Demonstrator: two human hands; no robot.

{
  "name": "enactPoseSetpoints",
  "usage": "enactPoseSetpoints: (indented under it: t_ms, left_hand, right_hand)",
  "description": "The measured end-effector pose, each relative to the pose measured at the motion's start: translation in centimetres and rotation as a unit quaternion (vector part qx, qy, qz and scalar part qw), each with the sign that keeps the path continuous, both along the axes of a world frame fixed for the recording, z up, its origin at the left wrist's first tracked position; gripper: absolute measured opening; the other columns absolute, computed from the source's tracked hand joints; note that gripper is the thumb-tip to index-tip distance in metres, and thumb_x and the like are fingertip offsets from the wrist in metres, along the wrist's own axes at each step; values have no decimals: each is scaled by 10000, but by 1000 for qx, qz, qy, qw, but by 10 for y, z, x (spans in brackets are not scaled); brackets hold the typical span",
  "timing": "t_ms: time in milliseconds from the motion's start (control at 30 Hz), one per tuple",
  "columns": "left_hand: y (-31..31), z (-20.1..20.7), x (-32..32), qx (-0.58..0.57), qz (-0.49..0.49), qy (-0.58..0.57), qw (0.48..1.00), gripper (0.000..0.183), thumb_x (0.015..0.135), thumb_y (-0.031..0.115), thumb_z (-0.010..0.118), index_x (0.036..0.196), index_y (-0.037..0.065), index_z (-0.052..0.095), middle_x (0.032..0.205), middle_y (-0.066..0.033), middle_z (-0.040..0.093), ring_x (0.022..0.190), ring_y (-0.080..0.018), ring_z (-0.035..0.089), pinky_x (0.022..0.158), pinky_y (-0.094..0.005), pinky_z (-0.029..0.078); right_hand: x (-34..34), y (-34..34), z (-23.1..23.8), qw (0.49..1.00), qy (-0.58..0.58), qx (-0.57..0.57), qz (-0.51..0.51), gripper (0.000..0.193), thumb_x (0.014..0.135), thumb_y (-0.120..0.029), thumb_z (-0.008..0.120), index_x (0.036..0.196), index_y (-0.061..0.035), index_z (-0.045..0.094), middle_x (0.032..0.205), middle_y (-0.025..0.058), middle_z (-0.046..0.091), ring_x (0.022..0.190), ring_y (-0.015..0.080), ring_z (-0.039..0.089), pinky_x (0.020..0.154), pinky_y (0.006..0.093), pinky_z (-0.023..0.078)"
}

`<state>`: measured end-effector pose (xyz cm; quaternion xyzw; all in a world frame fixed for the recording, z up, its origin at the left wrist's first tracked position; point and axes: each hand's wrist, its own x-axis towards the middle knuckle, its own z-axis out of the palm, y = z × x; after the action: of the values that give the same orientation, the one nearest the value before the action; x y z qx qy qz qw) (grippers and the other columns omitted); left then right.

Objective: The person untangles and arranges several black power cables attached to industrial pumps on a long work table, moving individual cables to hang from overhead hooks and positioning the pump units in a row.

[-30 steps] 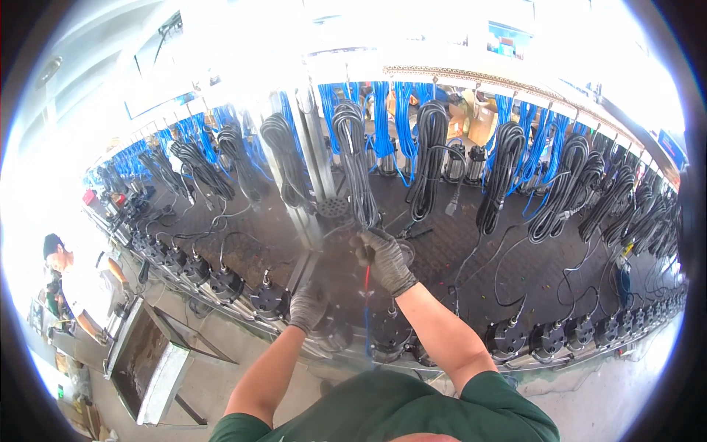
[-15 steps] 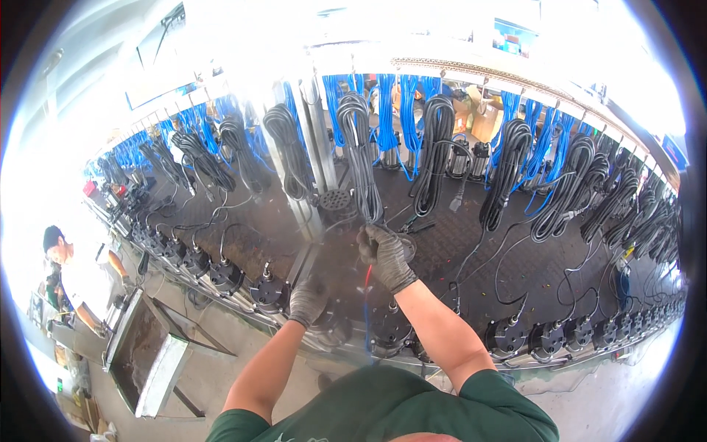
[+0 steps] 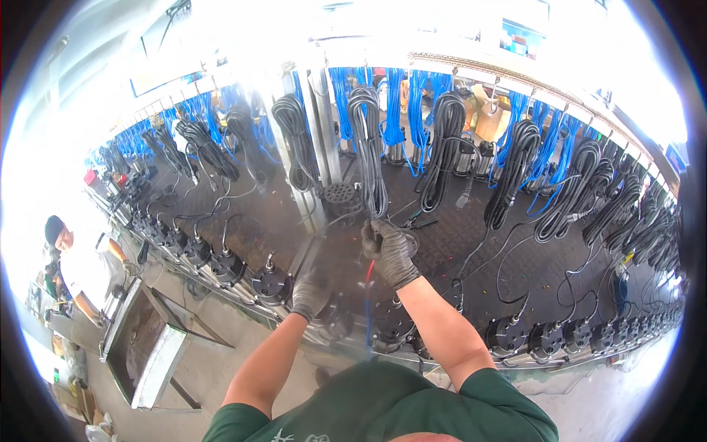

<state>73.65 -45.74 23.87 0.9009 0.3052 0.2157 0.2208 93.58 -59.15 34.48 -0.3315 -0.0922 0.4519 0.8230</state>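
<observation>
My right hand (image 3: 390, 252), in a grey glove, has its fingers closed at the lower end of a hanging coil of black cable (image 3: 367, 158). A red wire (image 3: 370, 272) and a blue wire below it dangle under this hand. Lower and to the left is my left hand (image 3: 311, 295), also gloved; its fingers are smeared by motion, so what it holds, if anything, does not show. Just left of it stands a round black pump-like unit (image 3: 272, 285) on the near edge of the dark bench. Another black unit (image 3: 390, 324) sits beneath my right forearm.
More coils of black cable (image 3: 513, 177) and blue cable (image 3: 394, 110) hang from a rail across the bench (image 3: 471, 243). A metal post (image 3: 305, 199) rises at centre left. At far left, a person (image 3: 88, 269) stands by a metal-framed trough (image 3: 151, 346).
The whole view has shifted slightly, so the coils appear a little farther right. My right hand stays at the coil's lower end. My left hand remains blurred beside the black unit.
</observation>
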Motion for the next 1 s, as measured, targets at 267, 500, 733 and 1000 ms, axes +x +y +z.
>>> enactPoseSetpoints:
  t_ms: [267, 500, 733, 1000]
  left_hand:
    - [3, -3, 2, 8, 13, 65, 998, 314, 937, 314, 685, 1107, 51, 664, 1009, -218, 721, 941, -445, 692, 805, -505, 559]
    - [1, 1, -1, 89, -29, 67, 993, 305, 932, 299, 690, 1113, 54, 666, 1000, -218, 728, 944, -447, 692, 817, -507, 563]
    - [-2, 10, 1, 26, -1, 37, 999, 275, 926, 276, 690, 1096, 62, 659, 976, -215, 728, 924, -458, 687, 793, -522, 556]
    - [8, 25, 10, -175, -97, -135, 971, 633, 832, -165, 571, 1429, 35, 510, 1392, -119, 573, 1336, -254, 561, 1146, -362, 432]
  right_hand:
    - [-6, 0, 1, 999, -38, 16, -16, 134, 985, -216, 656, 988, -81, 660, 795, 56, 669, 521, 145, 523, 434, 284, 334]
    - [-10, 0, 6, 999, -41, -6, -25, 160, 991, -259, 664, 979, -100, 662, 757, 43, 655, 503, 136, 515, 435, 284, 338]
    - [-49, -14, 14, 991, -40, -122, 40, 166, 1007, -268, 641, 1024, -106, 676, 698, -13, 600, 532, 124, 526, 484, 267, 382]
    - [-74, -158, 44, 921, -380, -78, -11, 423, 823, -30, 706, 1239, -45, 629, 1118, 126, 678, 847, 158, 664, 689, 282, 549]
